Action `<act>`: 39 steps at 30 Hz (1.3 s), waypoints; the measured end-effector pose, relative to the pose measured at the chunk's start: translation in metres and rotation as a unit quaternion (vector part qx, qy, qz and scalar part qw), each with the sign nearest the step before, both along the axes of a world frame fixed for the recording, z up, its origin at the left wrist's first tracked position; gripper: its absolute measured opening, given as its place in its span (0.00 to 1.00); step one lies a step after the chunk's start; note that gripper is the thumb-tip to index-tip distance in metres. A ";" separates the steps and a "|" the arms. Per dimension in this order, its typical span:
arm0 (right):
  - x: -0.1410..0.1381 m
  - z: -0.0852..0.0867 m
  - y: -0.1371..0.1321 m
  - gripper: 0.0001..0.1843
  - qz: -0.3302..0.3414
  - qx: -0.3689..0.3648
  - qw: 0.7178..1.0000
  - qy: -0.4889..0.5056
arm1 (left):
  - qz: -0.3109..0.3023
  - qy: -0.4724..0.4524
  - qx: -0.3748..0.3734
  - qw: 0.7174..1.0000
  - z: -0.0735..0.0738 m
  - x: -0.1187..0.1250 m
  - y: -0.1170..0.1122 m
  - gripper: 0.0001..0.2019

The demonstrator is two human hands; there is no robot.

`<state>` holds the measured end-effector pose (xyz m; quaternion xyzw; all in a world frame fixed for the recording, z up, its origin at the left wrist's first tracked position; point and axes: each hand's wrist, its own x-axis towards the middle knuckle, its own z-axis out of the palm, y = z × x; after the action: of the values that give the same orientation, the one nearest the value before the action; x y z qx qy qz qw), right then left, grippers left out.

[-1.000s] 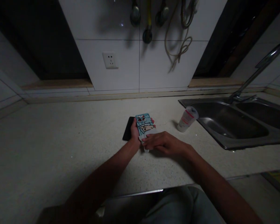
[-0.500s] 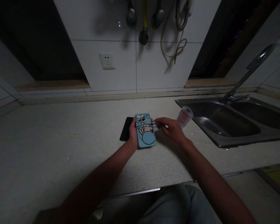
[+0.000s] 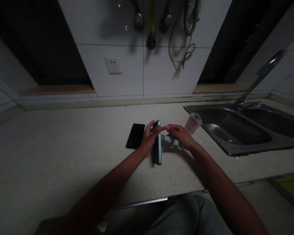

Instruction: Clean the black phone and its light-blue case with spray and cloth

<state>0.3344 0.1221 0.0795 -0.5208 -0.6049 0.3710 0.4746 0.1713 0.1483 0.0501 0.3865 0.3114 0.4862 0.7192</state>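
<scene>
My left hand (image 3: pixel 148 140) grips a teal phone case (image 3: pixel 157 147), which stands on its long edge on the pale countertop (image 3: pixel 63 153), so only its thin side shows. My right hand (image 3: pixel 180 135) reaches to the case's top end with its fingertips and has a small white wipe (image 3: pixel 171 141) tucked under its fingers. A black phone (image 3: pixel 135 135) lies flat on the counter just left of my left hand.
A small plastic cup (image 3: pixel 192 123) with a red label lies tipped by the steel sink (image 3: pixel 235 130) at right. A faucet (image 3: pixel 259 76) rises behind the sink. Ladles and a coiled rope (image 3: pixel 183 42) hang on the tiled wall, beside a wall socket (image 3: pixel 113 65).
The case lay flat with its cartoon print up; my left hand has turned it onto its edge. My right hand moved from wiping its lower part to its top end.
</scene>
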 end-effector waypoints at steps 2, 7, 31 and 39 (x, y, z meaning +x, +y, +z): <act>-0.002 0.000 -0.002 0.26 0.036 -0.024 0.999 -0.010 | 0.038 0.004 0.028 0.999 -0.001 0.003 -0.001 0.40; -0.004 -0.004 -0.002 0.25 0.037 -0.092 0.995 -0.023 | 0.031 -0.015 0.026 0.999 -0.004 0.007 -0.001 0.35; -0.006 -0.010 -0.005 0.20 -0.193 -0.092 0.858 -0.466 | 0.036 0.784 0.179 0.593 0.016 -0.062 0.038 0.37; -0.009 -0.021 -0.002 0.19 -0.036 -0.035 0.877 -0.478 | 0.075 0.643 0.141 0.749 0.009 -0.072 0.050 0.29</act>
<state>0.3252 0.1203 0.0586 -0.6721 -0.7257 0.0807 0.1226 0.0990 0.1978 0.0588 0.6802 0.6563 0.2133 0.2474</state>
